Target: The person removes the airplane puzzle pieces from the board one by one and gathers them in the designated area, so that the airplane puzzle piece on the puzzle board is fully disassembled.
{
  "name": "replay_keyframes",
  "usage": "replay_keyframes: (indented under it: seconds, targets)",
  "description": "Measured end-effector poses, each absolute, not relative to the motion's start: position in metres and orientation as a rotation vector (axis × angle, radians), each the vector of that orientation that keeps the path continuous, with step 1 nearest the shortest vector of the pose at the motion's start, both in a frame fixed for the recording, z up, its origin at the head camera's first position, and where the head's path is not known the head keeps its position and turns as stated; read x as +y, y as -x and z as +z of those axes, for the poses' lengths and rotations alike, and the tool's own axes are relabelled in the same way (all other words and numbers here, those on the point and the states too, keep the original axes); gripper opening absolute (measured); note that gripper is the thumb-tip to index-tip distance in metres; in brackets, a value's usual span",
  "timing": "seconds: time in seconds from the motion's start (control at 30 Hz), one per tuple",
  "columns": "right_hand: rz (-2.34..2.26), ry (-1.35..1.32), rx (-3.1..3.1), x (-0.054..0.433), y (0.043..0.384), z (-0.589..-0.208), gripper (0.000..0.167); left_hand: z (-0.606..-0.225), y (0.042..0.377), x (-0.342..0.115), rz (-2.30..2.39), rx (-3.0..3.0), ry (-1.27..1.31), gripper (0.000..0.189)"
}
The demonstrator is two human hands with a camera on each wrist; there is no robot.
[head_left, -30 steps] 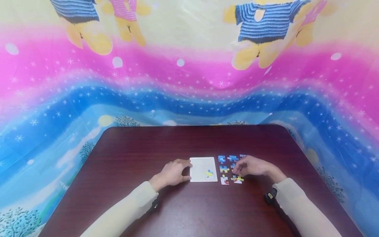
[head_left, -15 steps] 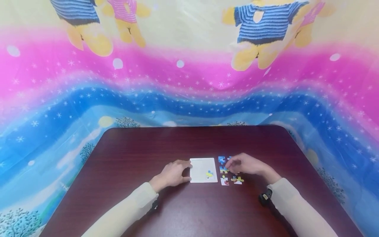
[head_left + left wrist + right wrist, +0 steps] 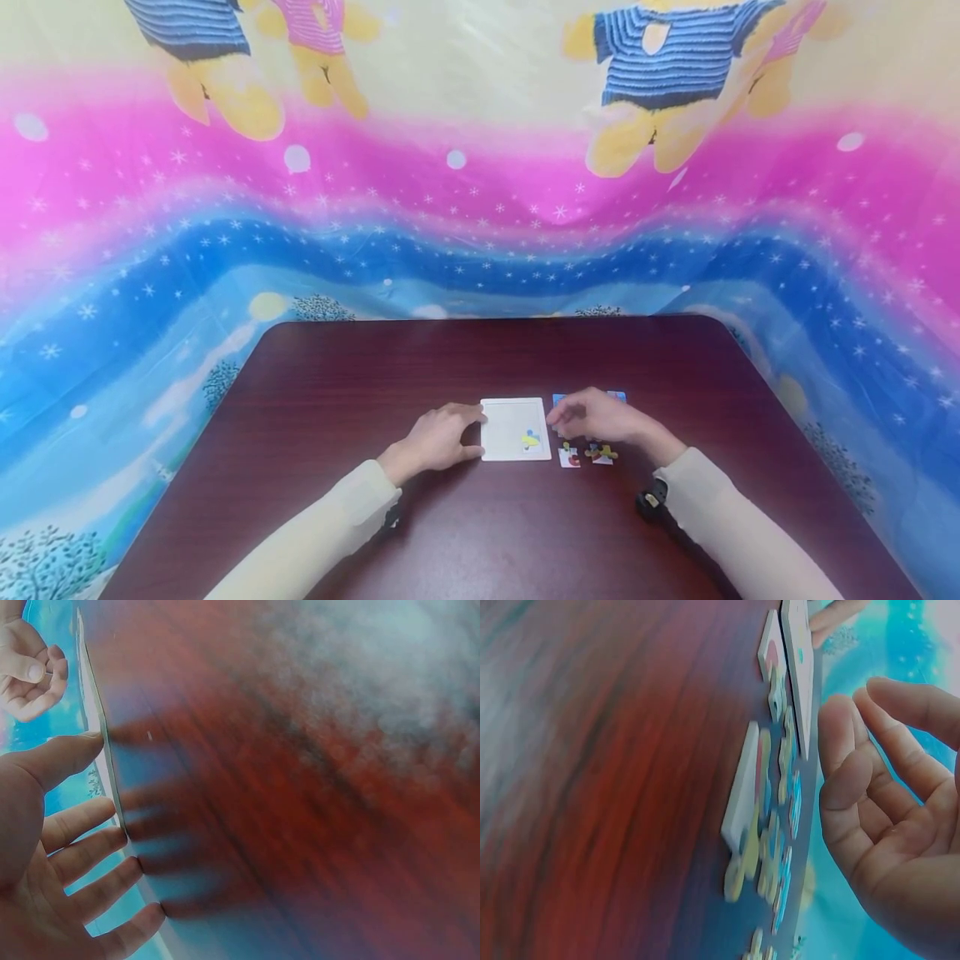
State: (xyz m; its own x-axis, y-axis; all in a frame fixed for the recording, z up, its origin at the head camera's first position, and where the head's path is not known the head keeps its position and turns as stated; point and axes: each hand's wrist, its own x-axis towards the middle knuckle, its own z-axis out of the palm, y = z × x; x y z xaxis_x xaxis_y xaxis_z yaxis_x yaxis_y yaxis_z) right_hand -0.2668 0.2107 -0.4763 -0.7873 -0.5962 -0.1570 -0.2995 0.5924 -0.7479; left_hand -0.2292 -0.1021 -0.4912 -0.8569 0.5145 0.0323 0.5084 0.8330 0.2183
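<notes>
A shallow white puzzle tray [image 3: 504, 427] lies flat, with one yellow, blue and white jigsaw piece [image 3: 531, 442] in its near right corner. My left hand [image 3: 437, 437] touches the tray's left edge with extended thumb and fingers. My right hand [image 3: 596, 415] hovers over the loose pieces just right of the tray, its fingers loosely curled. No piece shows between those fingers in the right wrist view. Near the right hand lie a red and white jigsaw piece [image 3: 570, 456] and a yellow one [image 3: 602, 454]. The hand partly hides several others behind.
The dark reddish-brown table [image 3: 375, 367] has rounded far corners. Behind and around it hangs a printed curtain [image 3: 465, 192] in pink and blue. Several loose pieces [image 3: 742, 795] lie close together beside the tray in the right wrist view.
My right hand has moved left across the loose pieces, toward the tray's right edge. My left hand and the tray have stayed in place.
</notes>
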Motion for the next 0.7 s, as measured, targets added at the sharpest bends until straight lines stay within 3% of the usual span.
replay_keyframes:
  seconds: [0.7]
  targets:
    - [-0.934,0.783,2.461,0.175,0.273,-0.482,0.023,-0.492,0.231,-0.103,0.356,2.976,-0.831,0.050]
